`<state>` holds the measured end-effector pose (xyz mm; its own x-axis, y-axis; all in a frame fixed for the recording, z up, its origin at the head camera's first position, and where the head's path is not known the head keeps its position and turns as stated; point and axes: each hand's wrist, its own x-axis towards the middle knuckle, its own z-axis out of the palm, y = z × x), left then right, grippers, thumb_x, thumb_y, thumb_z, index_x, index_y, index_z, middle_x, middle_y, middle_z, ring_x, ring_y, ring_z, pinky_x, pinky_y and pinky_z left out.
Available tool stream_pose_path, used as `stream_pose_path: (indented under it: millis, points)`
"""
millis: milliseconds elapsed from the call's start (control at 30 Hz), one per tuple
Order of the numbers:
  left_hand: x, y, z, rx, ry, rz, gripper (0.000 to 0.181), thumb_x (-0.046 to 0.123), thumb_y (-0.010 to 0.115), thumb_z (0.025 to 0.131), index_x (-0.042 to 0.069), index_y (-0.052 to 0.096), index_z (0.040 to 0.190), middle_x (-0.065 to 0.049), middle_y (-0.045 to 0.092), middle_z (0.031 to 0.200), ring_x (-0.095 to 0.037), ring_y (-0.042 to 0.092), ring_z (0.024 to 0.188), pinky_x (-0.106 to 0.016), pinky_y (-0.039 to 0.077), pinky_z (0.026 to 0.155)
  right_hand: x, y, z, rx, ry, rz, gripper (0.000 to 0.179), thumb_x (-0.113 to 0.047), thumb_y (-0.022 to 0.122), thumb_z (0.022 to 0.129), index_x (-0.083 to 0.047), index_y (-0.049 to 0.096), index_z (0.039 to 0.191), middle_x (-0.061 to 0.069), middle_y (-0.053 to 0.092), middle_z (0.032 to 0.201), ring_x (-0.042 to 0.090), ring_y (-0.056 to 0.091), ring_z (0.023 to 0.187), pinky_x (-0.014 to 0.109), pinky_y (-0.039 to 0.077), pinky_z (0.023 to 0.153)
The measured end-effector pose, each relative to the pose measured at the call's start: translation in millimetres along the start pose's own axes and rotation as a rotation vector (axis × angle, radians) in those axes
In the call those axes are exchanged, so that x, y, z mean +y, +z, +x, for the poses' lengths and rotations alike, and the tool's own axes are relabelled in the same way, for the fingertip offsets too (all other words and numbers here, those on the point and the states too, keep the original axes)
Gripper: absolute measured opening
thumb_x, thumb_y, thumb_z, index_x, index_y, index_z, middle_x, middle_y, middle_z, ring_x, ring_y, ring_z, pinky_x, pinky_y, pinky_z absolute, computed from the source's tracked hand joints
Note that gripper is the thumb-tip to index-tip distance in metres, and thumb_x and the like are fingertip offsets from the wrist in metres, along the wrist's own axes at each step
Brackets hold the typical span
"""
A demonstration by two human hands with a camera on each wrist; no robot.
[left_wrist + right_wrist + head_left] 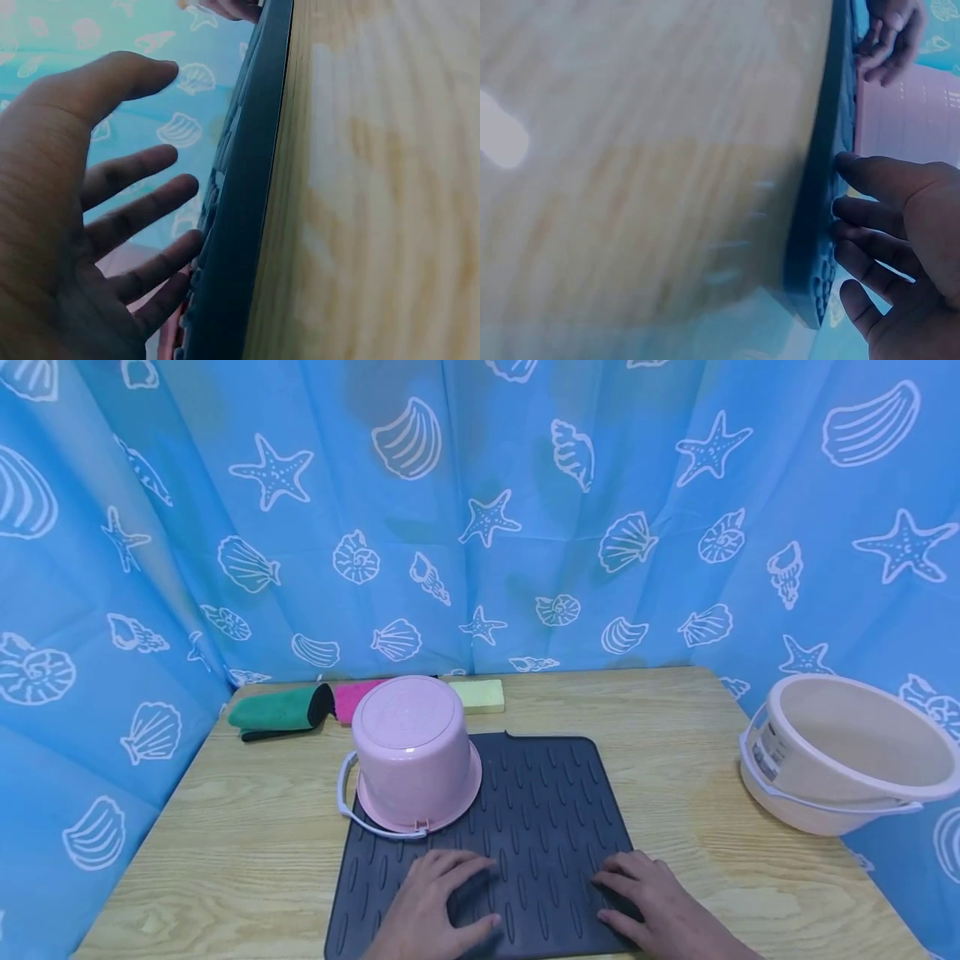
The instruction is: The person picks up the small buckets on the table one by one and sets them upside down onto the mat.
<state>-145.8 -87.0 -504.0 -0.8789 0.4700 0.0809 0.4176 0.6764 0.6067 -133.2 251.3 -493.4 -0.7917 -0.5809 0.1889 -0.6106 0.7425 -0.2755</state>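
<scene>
A dark ribbed mat (551, 835) lies flat on the wooden table. On its far left part stands a pink bucket (412, 768), upside down, its pale handle (342, 789) lowered at the left. Over the mat's near part is my left hand (431, 906), fingers spread, holding nothing; in the left wrist view the fingertips (191, 241) come close to the mat's surface. My right hand (663, 906) is at the mat's right edge with loosely bent fingers and no grip. Whether its fingertips (845, 210) touch the mat, I cannot tell.
A larger beige bucket (817, 802) sits tilted at the table's right side. Along the back lie a folded green cloth (273, 710), a pink cloth (352, 697) and a pale yellow block (480, 695). A blue shell-patterned curtain (487, 568) surrounds the table.
</scene>
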Motion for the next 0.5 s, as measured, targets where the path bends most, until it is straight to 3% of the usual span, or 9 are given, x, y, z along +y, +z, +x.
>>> stream_pose_path:
  millis: [267, 500]
  points:
    - [-11.2, 3.6, -2.3, -0.003, 0.080, -0.024, 0.034, 0.056, 0.069, 0.088, 0.035, 0.070, 0.115, 0.017, 0.058, 0.122, -0.013, 0.047, 0.116, -0.051, 0.042, 0.096, 5, -29, 6.4, 0.206, 0.045, -0.121, 0.031, -0.024, 0.084, 0.082, -0.017, 0.075, 0.110, -0.007, 0.061, 0.111, 0.013, 0.058, 0.100, 0.037, 0.049, 0.074]
    - [-13.8, 7.2, -1.4, -0.013, 0.117, -0.015, 0.035, 0.055, 0.072, 0.086, 0.036, 0.070, 0.115, 0.018, 0.057, 0.122, -0.014, 0.047, 0.117, -0.051, 0.042, 0.095, 29, -74, 10.6, 0.354, 0.030, -0.197, 0.038, -0.013, 0.086, 0.075, -0.010, 0.073, 0.111, 0.004, 0.065, 0.109, 0.024, 0.062, 0.097, 0.045, 0.051, 0.072]
